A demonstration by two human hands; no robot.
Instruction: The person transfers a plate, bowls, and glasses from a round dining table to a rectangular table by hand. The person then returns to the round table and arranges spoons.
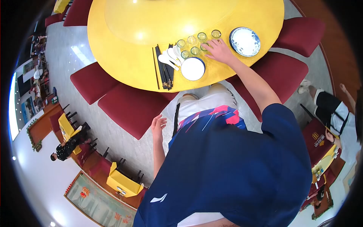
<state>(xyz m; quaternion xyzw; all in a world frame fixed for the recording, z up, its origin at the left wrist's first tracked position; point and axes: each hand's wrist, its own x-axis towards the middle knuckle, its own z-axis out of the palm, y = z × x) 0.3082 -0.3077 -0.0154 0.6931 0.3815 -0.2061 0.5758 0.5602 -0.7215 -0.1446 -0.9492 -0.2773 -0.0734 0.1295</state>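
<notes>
My right hand (219,50) reaches over the yellow table with its fingers spread. Its fingertips overlap a small clear glass (204,47); whether they touch it I cannot tell. Several other glasses (194,50) stand around it. To the right is a stack of blue-patterned plates (245,42). A stack of white plates (193,69) sits near the table's front edge. White spoons (168,60) lie beside it, partly over a bundle of dark chopsticks (165,73). Away from the table, my left hand (159,124) hangs at my side, fingers loosely bent and holding nothing.
The round yellow table (124,49) is ringed by dark red chairs (140,109), close to my legs on both sides. A person (340,121) is at the far right, another (70,145) at the left near smaller yellow tables (123,181).
</notes>
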